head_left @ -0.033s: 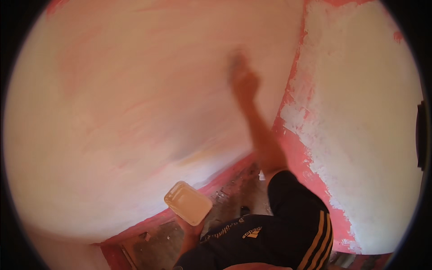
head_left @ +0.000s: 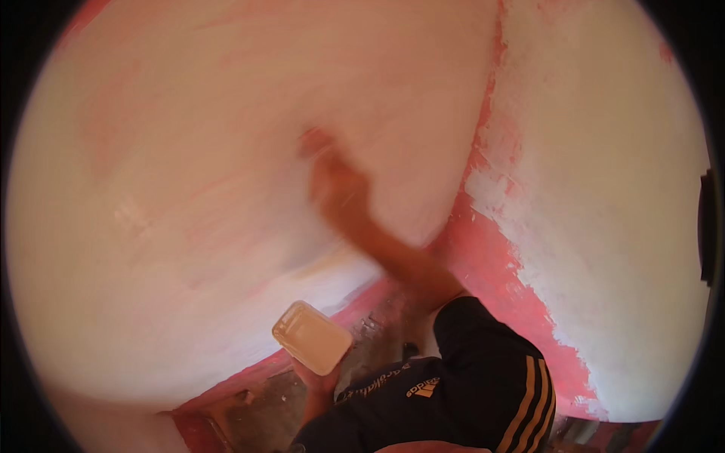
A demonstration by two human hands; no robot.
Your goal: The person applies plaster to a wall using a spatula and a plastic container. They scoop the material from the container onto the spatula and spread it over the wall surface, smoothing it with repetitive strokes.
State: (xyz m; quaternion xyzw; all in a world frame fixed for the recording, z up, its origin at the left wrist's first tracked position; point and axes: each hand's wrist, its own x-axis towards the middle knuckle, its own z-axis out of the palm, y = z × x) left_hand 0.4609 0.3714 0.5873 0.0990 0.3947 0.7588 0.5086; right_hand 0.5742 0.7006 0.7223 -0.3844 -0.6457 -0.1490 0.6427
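Note:
My left hand (head_left: 319,380) grips a shallow rectangular tub (head_left: 311,338) from below, low in front of my body. A smooth cream-coloured material covers the tub's inside. My right arm reaches up and left to the wall (head_left: 204,158), which is pale with pinkish-red streaks showing through. Motion blurs my right hand (head_left: 340,185), whose fingers look closed. A small reddish shape at its tip, against the wall, is too smeared to name.
A second wall (head_left: 619,226) meets the first at a corner on the right, whitish with a ragged red band (head_left: 491,253) beside the corner. Below lies a littered, stained floor (head_left: 264,419). A dark object (head_left: 708,226) stands at the far right rim.
My right hand has swept left and somewhat down across the wall, its elbow bending more. The tub in my left hand has barely shifted.

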